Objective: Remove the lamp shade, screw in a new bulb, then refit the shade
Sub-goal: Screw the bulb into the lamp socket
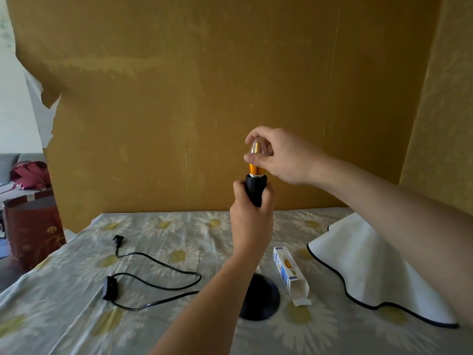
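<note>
A black lamp stands on the flowered cloth, its round base [263, 298] near the middle front. My left hand [252, 213] is wrapped around the black socket [256, 187] at the top of the stem. A candle-shaped bulb [256, 168] with clear glass and a gold collar sits upright in the socket's mouth. My right hand [279, 156] pinches the glass part from the right with thumb and fingers. The white lamp shade [373, 267] with a black rim lies on its side at the right, partly behind my right forearm.
An open white bulb box [290, 274] lies between base and shade. The lamp's black cord [158, 265] with switch [109, 288] and plug [119, 239] loops over the table's left half. A brown board stands behind. A red bag [30, 231] is off the left edge.
</note>
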The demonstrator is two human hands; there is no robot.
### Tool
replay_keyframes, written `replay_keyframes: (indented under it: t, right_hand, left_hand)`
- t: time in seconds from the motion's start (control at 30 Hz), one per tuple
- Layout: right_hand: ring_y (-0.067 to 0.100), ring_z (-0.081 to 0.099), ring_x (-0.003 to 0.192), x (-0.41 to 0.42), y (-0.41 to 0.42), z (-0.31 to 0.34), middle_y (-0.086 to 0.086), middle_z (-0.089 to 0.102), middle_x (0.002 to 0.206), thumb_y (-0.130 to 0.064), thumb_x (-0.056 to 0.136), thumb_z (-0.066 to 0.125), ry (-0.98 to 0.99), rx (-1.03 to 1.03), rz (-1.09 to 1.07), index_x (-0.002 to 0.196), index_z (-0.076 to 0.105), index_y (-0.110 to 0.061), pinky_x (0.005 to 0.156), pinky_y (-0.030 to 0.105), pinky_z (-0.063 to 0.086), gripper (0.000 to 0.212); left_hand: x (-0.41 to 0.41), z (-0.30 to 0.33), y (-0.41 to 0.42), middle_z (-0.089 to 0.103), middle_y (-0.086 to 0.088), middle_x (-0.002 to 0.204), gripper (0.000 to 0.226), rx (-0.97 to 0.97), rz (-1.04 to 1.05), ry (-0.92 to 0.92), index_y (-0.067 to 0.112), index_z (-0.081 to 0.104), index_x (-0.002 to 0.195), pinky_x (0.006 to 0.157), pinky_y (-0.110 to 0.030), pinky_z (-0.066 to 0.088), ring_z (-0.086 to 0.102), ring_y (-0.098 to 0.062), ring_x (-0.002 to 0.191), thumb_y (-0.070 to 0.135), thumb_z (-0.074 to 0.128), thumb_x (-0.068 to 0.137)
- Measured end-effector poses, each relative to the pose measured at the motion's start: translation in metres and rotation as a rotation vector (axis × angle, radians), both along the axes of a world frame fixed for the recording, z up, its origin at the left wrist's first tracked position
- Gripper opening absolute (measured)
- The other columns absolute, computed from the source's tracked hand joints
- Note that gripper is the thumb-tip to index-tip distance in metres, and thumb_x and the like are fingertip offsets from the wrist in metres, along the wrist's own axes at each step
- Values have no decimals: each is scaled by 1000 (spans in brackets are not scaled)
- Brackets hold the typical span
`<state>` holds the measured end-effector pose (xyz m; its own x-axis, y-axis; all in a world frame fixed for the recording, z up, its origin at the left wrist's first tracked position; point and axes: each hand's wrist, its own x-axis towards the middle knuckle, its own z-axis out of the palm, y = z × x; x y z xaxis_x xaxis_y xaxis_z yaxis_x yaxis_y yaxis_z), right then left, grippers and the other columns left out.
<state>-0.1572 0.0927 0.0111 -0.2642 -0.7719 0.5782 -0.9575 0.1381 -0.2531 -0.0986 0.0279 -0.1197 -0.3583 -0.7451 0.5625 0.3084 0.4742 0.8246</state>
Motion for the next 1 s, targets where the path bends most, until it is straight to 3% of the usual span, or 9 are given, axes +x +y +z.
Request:
replay_keyframes:
  t: [0.13, 0.3, 0.37, 0.47, 0.6, 0.77, 0.87, 0.93, 1.0]
  right_hand:
    - [11, 54, 76, 0, -1, -4, -4, 57, 87, -48, 96, 59, 26, -25, -15, 121, 58, -22, 64, 29, 42, 36]
    - [24, 57, 113, -2, -1, -4, 7, 57, 128, -24, 105, 45, -54, 43, 45, 142, 47, -20, 99, 38, 46, 37]
    - [21, 59, 118, -2, 1, -3, 2, 58, 135, -13, 105, 44, -117, 91, 86, 144, 44, -18, 104, 35, 46, 39]
    - [18, 63, 113, -3, 3, -5, 0, 65, 122, -10, 104, 47, -194, 72, 144, 139, 48, -18, 101, 33, 50, 35]
    - [25, 66, 98, -6, 1, -8, 12, 64, 105, -29, 97, 62, -122, -18, 104, 127, 58, -23, 92, 44, 53, 31]
    - [14, 56, 76, -7, -4, -13, -5, 54, 81, -49, 99, 52, -13, -45, 63, 136, 52, -30, 72, 37, 49, 41]
    - [6, 53, 92, -7, -3, -13, -7, 52, 101, -41, 105, 42, -6, -27, 59, 147, 43, -34, 83, 23, 43, 43]
    - [13, 57, 109, -9, -2, -11, -5, 56, 122, -32, 107, 39, -52, 10, 82, 150, 40, -35, 99, 30, 46, 43]
    - [24, 61, 113, -11, -1, -10, 3, 63, 125, -27, 107, 37, -78, 52, 98, 148, 39, -36, 102, 43, 48, 42]
  left_hand:
    - [0, 0, 1, 57, 4, 69, 24, -1, 2, -1, 18, 45, 95, 46, -15, 38, 49, -3, 52, 36, 60, 97]
    - [1, 0, 0, 55, 5, 68, 23, -5, -16, 6, 17, 47, 97, 45, -16, 38, 49, -2, 50, 35, 61, 98]
    - [1, 0, 1, 56, 5, 69, 24, -6, -22, 4, 17, 47, 98, 45, -16, 38, 49, -1, 50, 36, 61, 98]
    - [1, 0, 0, 56, 5, 69, 24, -6, -21, 4, 18, 47, 97, 44, -16, 38, 49, -2, 50, 37, 61, 98]
    - [1, 0, 1, 57, 3, 70, 23, -4, -17, 1, 18, 46, 96, 45, -15, 39, 50, -3, 52, 35, 60, 98]
    - [0, 0, -1, 56, 4, 69, 23, -7, -14, 12, 16, 46, 96, 46, -17, 39, 48, -4, 52, 34, 61, 97]
    - [0, -1, -2, 55, 5, 68, 23, -4, -12, 16, 17, 46, 96, 46, -18, 38, 48, -5, 51, 34, 61, 97]
    - [-1, -1, -1, 55, 4, 68, 24, -9, -15, 12, 16, 47, 97, 45, -19, 39, 48, -5, 51, 36, 61, 97]
    - [-1, -1, -1, 56, 3, 69, 25, -9, -19, 13, 16, 48, 98, 46, -18, 39, 48, -5, 51, 37, 61, 97]
